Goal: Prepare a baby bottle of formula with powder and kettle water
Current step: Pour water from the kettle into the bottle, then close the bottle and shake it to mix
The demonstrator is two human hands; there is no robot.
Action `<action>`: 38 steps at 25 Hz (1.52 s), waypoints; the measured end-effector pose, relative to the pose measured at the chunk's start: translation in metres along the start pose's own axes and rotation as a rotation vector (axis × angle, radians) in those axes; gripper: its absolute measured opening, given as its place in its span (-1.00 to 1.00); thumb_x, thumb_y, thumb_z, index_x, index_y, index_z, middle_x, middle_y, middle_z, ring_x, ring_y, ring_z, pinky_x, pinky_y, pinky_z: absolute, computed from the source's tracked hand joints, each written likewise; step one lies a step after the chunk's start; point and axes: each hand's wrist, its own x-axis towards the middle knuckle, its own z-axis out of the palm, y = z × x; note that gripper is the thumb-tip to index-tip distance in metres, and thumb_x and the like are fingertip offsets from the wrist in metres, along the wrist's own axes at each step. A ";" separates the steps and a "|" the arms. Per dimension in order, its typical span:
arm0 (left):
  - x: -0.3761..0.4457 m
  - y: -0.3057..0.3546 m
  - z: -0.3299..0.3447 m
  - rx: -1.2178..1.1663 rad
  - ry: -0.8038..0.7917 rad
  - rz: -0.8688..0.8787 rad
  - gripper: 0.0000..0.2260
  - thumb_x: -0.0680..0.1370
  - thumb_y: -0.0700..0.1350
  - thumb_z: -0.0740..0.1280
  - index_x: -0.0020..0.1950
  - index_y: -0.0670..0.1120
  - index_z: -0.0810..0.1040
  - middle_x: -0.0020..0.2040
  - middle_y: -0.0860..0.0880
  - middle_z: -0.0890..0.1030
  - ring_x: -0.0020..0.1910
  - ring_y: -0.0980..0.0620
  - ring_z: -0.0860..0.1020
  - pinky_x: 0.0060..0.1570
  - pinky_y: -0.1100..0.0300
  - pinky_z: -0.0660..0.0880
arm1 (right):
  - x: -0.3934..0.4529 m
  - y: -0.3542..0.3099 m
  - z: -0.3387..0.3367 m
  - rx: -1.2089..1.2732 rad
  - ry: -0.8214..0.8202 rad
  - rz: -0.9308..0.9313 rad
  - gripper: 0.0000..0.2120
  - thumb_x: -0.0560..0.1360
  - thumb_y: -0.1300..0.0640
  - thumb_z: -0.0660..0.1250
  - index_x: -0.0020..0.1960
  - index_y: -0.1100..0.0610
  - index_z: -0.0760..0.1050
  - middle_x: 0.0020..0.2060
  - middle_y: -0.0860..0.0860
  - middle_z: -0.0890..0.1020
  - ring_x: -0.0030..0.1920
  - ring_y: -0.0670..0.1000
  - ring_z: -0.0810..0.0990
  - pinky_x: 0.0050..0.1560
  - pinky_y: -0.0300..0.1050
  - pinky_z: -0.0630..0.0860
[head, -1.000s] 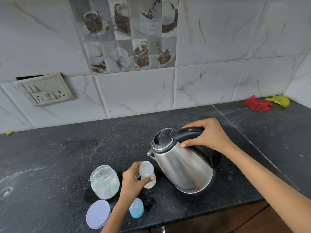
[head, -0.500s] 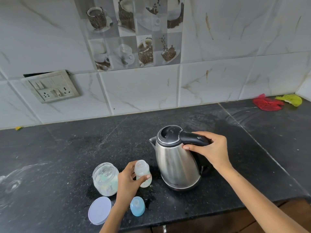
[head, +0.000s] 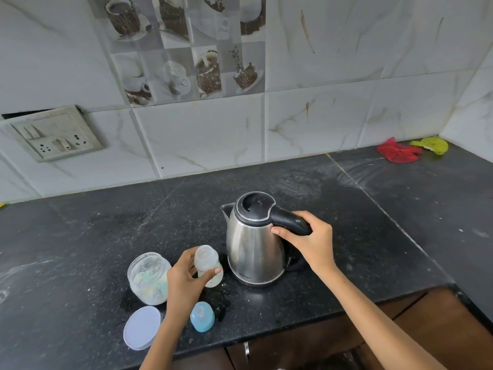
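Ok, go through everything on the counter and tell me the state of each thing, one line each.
Kettle: upright on the counter, lid shut, handle gripped by right hand.
Baby bottle: upright, top off, held by left hand.
Glass jar: open, powder inside.
Jar lid: off, lying flat.
Blue bottle cap: off, lying beside the bottle.

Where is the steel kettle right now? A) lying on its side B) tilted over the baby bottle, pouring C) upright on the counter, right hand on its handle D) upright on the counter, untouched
C: the stainless steel electric kettle stands upright on the black stone counter, with the right hand on its black handle.
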 end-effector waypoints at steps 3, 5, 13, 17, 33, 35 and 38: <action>-0.009 0.008 -0.008 0.002 0.031 0.023 -0.52 0.27 -0.26 0.59 0.05 0.09 0.51 -0.01 0.06 0.65 0.03 0.05 0.61 0.07 0.05 0.56 | -0.008 -0.007 -0.002 -0.330 0.083 -0.262 -0.52 0.33 -0.11 0.54 0.14 0.12 0.59 0.06 -0.02 0.62 0.08 -0.08 0.57 0.09 -0.19 0.53; -0.018 0.015 -0.017 0.013 0.071 0.035 -0.52 0.27 -0.27 0.59 0.04 0.11 0.51 -0.03 0.11 0.64 0.00 0.11 0.61 0.01 0.22 0.55 | -0.016 -0.015 0.005 -0.350 0.154 -0.493 -0.65 0.45 0.03 0.50 0.14 0.19 0.58 0.10 0.06 0.58 0.13 -0.01 0.54 0.15 -0.15 0.49; -0.050 0.019 -0.066 0.049 0.198 0.004 -0.53 0.24 -0.16 0.62 -0.01 0.23 0.54 -0.05 0.19 0.66 -0.01 0.18 0.62 -0.04 0.28 0.49 | -0.097 -0.015 0.098 -0.337 -0.525 -0.326 -0.64 0.47 -0.04 0.42 0.19 0.10 0.57 0.17 0.01 0.55 0.20 -0.02 0.53 0.16 -0.07 0.51; -0.054 0.011 -0.076 0.047 0.193 -0.009 -0.53 0.23 -0.15 0.63 -0.01 0.23 0.56 -0.07 0.20 0.67 -0.05 0.20 0.63 -0.12 0.36 0.48 | -0.126 0.003 0.132 -0.426 -0.856 -0.125 -0.35 0.40 -0.12 0.43 0.42 0.00 0.33 0.36 -0.07 0.42 0.35 -0.04 0.39 0.29 -0.11 0.38; -0.022 -0.022 -0.001 -0.068 -0.082 0.023 -0.53 0.28 -0.21 0.59 0.12 -0.01 0.54 0.04 0.08 0.64 0.06 0.13 0.59 0.09 0.10 0.55 | -0.111 -0.019 0.089 -0.092 -0.134 0.048 -0.51 0.35 0.17 0.56 0.22 0.07 0.49 0.07 -0.08 0.59 0.11 -0.15 0.58 -0.01 -0.35 0.58; -0.020 -0.025 0.007 -0.087 -0.083 0.032 -0.53 0.28 -0.19 0.60 0.13 -0.03 0.55 0.03 0.08 0.65 0.06 0.13 0.60 0.08 0.13 0.55 | -0.108 -0.026 0.088 -0.079 -0.138 0.047 -0.50 0.37 0.17 0.55 0.25 0.07 0.46 0.08 -0.10 0.58 0.11 -0.17 0.57 -0.01 -0.33 0.59; -0.017 -0.031 0.010 -0.119 -0.107 0.036 -0.52 0.29 -0.15 0.59 0.16 -0.03 0.54 0.05 0.10 0.65 0.07 0.16 0.59 0.08 0.25 0.52 | -0.100 -0.036 0.092 -0.064 -0.230 0.057 -0.50 0.41 0.17 0.51 0.28 0.06 0.40 0.08 -0.08 0.57 0.10 -0.11 0.58 0.03 -0.19 0.61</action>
